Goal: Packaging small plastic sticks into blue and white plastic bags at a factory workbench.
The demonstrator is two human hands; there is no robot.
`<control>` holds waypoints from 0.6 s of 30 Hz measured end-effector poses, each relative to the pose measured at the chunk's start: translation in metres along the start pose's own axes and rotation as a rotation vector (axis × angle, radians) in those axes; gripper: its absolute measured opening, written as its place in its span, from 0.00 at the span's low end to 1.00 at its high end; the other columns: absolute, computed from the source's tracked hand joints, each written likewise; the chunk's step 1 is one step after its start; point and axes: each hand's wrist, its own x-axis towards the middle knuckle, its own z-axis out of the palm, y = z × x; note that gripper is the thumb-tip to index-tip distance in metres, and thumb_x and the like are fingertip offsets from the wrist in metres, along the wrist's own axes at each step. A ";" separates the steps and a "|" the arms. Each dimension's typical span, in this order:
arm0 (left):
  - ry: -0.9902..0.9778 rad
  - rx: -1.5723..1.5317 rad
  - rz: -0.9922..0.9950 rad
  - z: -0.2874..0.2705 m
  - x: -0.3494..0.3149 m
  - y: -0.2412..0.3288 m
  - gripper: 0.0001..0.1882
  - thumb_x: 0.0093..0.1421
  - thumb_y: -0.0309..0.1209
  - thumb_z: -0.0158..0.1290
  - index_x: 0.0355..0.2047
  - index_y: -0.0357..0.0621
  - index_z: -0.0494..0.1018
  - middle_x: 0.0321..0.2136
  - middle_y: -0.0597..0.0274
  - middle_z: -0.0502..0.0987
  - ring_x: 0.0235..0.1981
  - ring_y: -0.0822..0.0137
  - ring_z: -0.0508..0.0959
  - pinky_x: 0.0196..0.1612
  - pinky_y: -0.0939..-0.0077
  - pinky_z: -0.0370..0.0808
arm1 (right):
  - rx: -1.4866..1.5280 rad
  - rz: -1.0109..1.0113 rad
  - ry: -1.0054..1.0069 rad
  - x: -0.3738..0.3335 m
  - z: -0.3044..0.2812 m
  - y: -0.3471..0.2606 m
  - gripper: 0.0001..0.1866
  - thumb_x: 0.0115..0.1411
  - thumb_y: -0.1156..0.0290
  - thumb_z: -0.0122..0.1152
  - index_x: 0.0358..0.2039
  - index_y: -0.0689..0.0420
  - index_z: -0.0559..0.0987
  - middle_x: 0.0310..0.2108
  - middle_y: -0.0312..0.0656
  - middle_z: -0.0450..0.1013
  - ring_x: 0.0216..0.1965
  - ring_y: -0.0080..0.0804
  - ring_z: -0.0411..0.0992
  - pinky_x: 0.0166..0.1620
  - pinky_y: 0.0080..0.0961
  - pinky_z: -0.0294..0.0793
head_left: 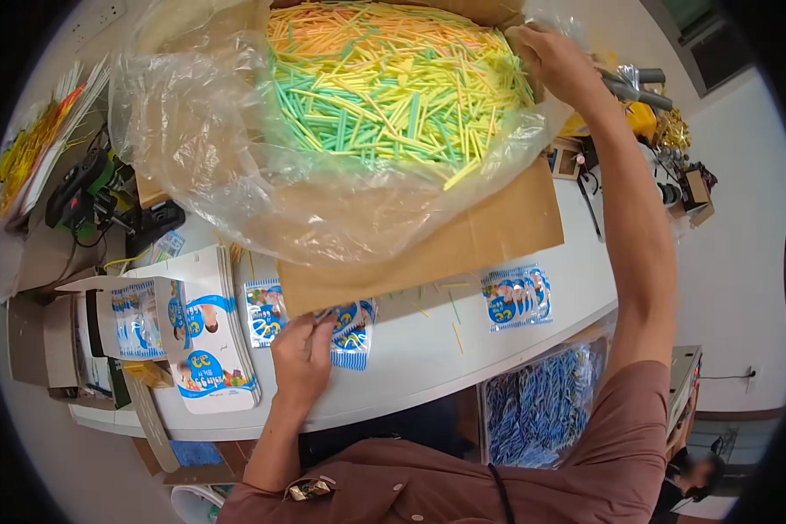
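A large cardboard box [428, 240] stands tilted toward me at the top, lined with a clear plastic bag [210, 166]. It is full of thin straw-like sticks [393, 96] in orange, yellow and green. My right hand [557, 65] grips the box's upper right rim together with the liner. Down at the lower left corner of the front flap, my left hand [304, 354] is closed, fingertips pinched at the flap's edge. Blue-and-white printed packets [351, 336] lie just behind that hand, partly covered by it and by the flap.
More packets [517, 297] lie on the white table [410, 375] to the right, with loose sticks [456, 336] between. Left are a stack of printed cards [214, 384], an open carton [44, 349] and a green-black device [83, 196]. Below the table edge sits a clear bag of blue twisted pieces [541, 406].
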 end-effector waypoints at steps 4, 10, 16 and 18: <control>-0.027 -0.028 0.004 -0.003 0.001 0.003 0.04 0.60 0.23 0.57 0.31 0.33 0.77 0.24 0.53 0.78 0.25 0.65 0.78 0.30 0.74 0.72 | -0.125 -0.187 0.092 0.033 0.023 0.032 0.21 0.60 0.74 0.57 0.55 0.54 0.74 0.50 0.43 0.73 0.51 0.45 0.71 0.53 0.39 0.70; -0.086 -0.109 -0.108 -0.006 0.005 -0.002 0.07 0.60 0.23 0.57 0.38 0.35 0.79 0.34 0.51 0.82 0.35 0.62 0.82 0.40 0.75 0.75 | -0.270 -0.305 -0.141 0.054 0.031 0.017 0.23 0.58 0.72 0.61 0.56 0.48 0.75 0.52 0.35 0.73 0.56 0.36 0.68 0.61 0.36 0.63; -0.047 -0.127 0.003 0.005 0.012 -0.006 0.07 0.57 0.20 0.54 0.36 0.37 0.79 0.33 0.52 0.83 0.34 0.54 0.83 0.38 0.69 0.77 | -0.282 -0.434 -0.051 0.061 0.047 0.033 0.23 0.60 0.68 0.60 0.57 0.46 0.74 0.51 0.33 0.73 0.56 0.34 0.68 0.61 0.36 0.63; -0.050 -0.130 -0.018 0.004 0.011 -0.006 0.07 0.57 0.20 0.54 0.36 0.37 0.79 0.33 0.51 0.83 0.34 0.54 0.83 0.38 0.69 0.78 | -0.190 -0.414 -0.030 0.066 0.055 0.035 0.18 0.63 0.67 0.57 0.55 0.49 0.75 0.49 0.37 0.75 0.55 0.37 0.69 0.61 0.35 0.62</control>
